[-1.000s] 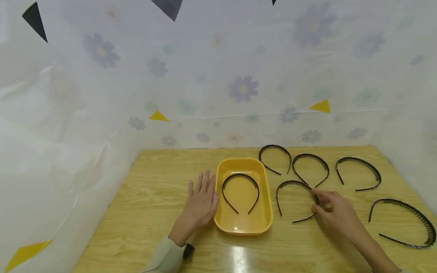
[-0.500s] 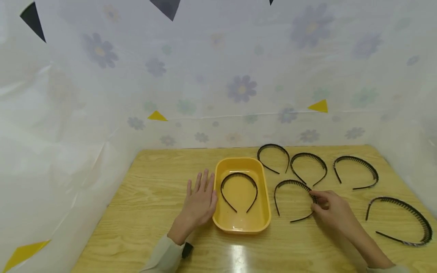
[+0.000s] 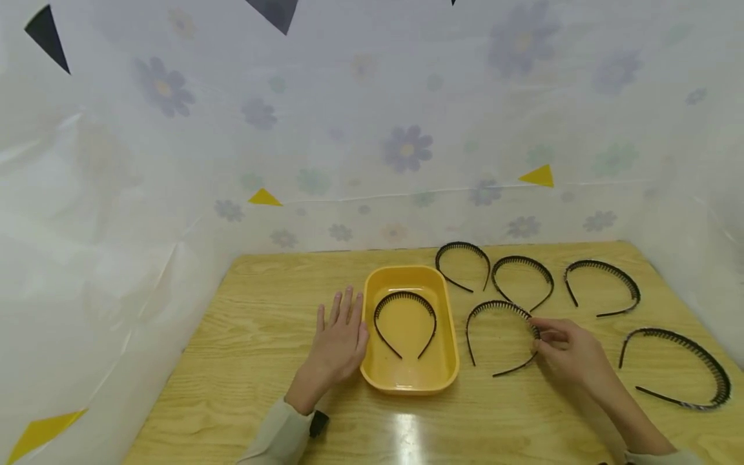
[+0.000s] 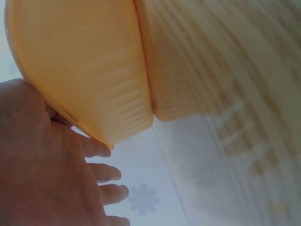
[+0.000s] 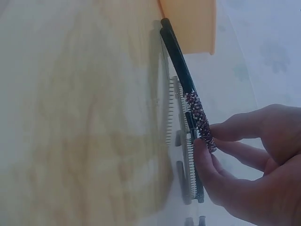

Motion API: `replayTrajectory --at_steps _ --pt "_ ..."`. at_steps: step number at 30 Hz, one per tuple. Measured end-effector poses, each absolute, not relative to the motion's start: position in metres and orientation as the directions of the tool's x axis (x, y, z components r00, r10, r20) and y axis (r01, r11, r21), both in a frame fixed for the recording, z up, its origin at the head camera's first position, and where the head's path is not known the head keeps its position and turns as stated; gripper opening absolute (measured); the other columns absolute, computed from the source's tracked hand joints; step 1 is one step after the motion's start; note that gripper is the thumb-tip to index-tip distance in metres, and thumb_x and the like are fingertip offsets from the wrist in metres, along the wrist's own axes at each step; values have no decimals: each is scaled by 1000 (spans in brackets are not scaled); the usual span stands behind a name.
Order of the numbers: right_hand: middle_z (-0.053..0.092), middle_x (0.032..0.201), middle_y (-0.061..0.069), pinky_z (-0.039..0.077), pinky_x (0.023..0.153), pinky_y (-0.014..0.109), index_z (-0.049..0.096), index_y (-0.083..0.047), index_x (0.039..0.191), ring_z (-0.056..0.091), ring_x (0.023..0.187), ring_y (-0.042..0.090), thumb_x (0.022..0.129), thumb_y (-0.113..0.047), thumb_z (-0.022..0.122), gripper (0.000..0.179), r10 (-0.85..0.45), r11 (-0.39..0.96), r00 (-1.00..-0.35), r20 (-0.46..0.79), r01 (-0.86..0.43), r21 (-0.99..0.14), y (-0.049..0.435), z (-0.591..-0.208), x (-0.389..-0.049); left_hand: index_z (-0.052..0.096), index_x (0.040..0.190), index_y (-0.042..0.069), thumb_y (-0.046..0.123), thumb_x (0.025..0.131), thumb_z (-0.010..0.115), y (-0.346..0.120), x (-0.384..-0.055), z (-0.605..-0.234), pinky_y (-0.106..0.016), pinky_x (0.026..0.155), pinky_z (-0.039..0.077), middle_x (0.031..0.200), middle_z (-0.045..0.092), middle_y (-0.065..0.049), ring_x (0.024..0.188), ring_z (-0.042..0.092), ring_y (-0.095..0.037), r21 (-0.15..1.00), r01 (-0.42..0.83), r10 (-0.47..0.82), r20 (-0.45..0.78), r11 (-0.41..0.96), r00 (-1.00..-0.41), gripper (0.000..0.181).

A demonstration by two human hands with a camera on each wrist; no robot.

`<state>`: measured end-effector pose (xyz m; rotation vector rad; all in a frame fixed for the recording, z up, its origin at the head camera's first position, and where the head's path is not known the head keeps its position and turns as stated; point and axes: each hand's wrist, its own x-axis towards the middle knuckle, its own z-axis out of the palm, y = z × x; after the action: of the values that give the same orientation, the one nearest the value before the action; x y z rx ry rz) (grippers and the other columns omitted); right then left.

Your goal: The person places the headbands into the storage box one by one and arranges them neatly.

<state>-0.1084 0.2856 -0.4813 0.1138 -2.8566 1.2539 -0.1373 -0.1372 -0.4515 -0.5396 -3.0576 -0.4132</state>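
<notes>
A yellow plastic tray (image 3: 409, 390) stands on the wooden table, with one black toothed headband (image 3: 405, 294) lying inside. My left hand (image 3: 338, 349) rests against the tray's left side, fingers straight and slightly spread; in the left wrist view the hand (image 4: 51, 155) lies along the tray's rim (image 4: 70, 117). Right of the tray, my right hand (image 3: 572, 355) pinches the right side of another black headband (image 3: 498, 303) between thumb and fingers. Up close in the right wrist view, the hand (image 5: 254, 165) grips this headband's glittery stone-covered part (image 5: 198, 110), low over the table.
Behind the held headband lie two more headbands, one at the back (image 3: 462, 245) and one (image 3: 523, 259) whose ends come close to it. Farther right are another headband (image 3: 610, 266) and a larger-looking one (image 3: 697, 352). Flower-patterned sheeting (image 3: 349, 129) hangs behind the table.
The head view has shifted slightly, so everything sits a little farther left and up. My right hand keeps its pinch on the headband, and the left hand stays at the tray.
</notes>
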Motion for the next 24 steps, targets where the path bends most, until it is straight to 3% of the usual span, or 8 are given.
replayTrajectory --at_steps 4,7,9,15,19,24 --pt "69 119 22 56 70 28 64 -2 138 69 97 12 97 -14 72 44 -46 636 -998 37 -58 -770 287 -480 -108 12 165 6 30 113 29 -137 -138 -452 -65 121 4 171 4 -15 156 2 -36 250 334 333 50 909 -942 60" --pt "68 121 23 55 67 26 63 -2 139 60 93 -9 99 -15 71 43 -40 595 -999 29 -47 -803 288 -478 -107 12 165 7 29 113 29 -137 -138 -451 -65 121 4 171 4 -15 157 2 -36 251 334 332 54 908 -942 60" --pt "65 127 25 56 67 26 63 -2 139 57 92 -15 99 -15 70 43 -37 577 -999 39 -53 -815 288 -477 -105 14 165 7 29 113 30 -137 -138 -452 -65 121 4 171 5 -15 156 3 -36 253 335 332 58 907 -942 60" --pt "62 132 22 60 70 29 64 0 137 67 93 -5 100 -15 69 41 -26 519 -997 77 -79 -851 288 -473 -105 18 164 4 29 112 31 -138 -138 -454 -67 120 6 171 6 -16 156 4 -38 249 331 325 70 910 -943 59" --pt "64 129 16 60 68 29 67 -3 136 65 92 -9 99 -16 70 39 -10 545 -994 112 -99 -833 288 -472 -106 19 164 4 29 112 32 -138 -138 -454 -66 120 5 171 6 -16 156 3 -37 255 336 328 74 907 -942 59" --pt "63 130 23 61 68 30 66 -3 136 68 91 -5 100 -14 69 38 -16 535 -991 130 -118 -837 291 -470 -107 18 165 6 29 112 31 -138 -138 -454 -65 121 3 171 4 -14 157 1 -36 255 335 330 62 907 -942 59"
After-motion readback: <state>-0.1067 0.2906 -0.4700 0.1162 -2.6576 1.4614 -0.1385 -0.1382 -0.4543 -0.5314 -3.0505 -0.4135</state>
